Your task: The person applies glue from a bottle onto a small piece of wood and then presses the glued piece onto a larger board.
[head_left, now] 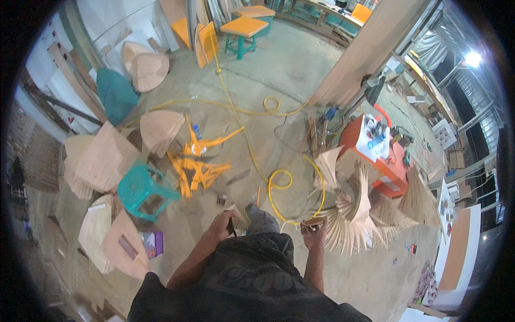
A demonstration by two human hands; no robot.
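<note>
My left hand (pixel 219 225) is closed round the edge of a thin, pale, flat piece (pixel 241 216), perhaps wood or sandpaper; I cannot tell which. A dark strip (pixel 232 228) shows beside its fingers. My right hand (pixel 314 235) is held apart, with its fingers bent round a small flat brown piece (pixel 315 220) that looks like wood. Between the hands is my grey-clad leg (pixel 261 221). To the right of my right hand, a fanned stack of thin, curved wooden pieces (pixel 360 217) stands on the floor.
A green plastic stool (pixel 140 188) stands to the left, by stacked wooden panels (pixel 107 155). Yellow-orange wooden parts (pixel 199 174) lie in a heap ahead. A yellow hose (pixel 270 199) loops across the floor. Tools sit on an orange cabinet (pixel 351 137) at right, near a wide post (pixel 365 59).
</note>
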